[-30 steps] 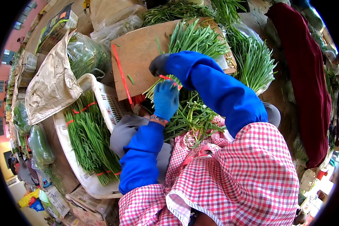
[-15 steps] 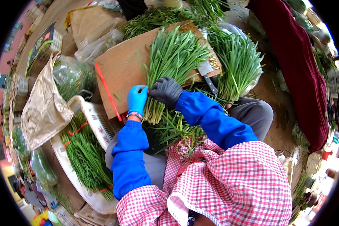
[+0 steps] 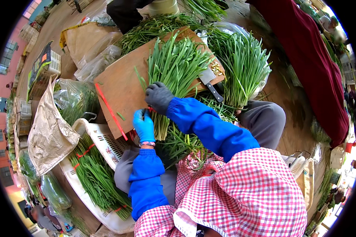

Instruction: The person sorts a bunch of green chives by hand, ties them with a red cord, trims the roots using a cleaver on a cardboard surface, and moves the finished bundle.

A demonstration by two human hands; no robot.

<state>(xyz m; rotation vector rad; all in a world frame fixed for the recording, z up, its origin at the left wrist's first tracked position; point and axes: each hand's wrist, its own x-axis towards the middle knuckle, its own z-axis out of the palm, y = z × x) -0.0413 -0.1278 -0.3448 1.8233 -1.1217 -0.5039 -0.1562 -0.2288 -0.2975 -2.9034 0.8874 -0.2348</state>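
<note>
Left grip (image 3: 143, 124), blue glove, looks pinched on a red tie (image 3: 150, 109) at the left edge of the greens, going by the head view. Right grip (image 3: 158, 98), dark glove, sits just above it with the fingers curled in against the stalks. Can't tell if that one's clenched on the tie, on the stalks, or just pressing; the glove hides it.

The loose bunch of greens (image 3: 178, 63) lies across the right part of the brown counter (image 3: 122, 89), leaves fanned away from the person and pale stalk ends hanging over the near edge. There's a knife (image 3: 212, 89) just to its right, handle toward the person, so I'd mind that side.

My guess on handling: pretty light for its bulk, floppy at the leaf end, firmer down at the pale stalks. Leaves probably bruise or crease if you squeeze them, and damp ones could slide against each other. I'd hold it low, around the stalks near the tie, with the whole hand wrapped round so the outer ones don't slip out. Lifting by the leaf tips seems like asking for a mess. The tie itself looks thin, so fingertips suit it better than a fist.
</note>
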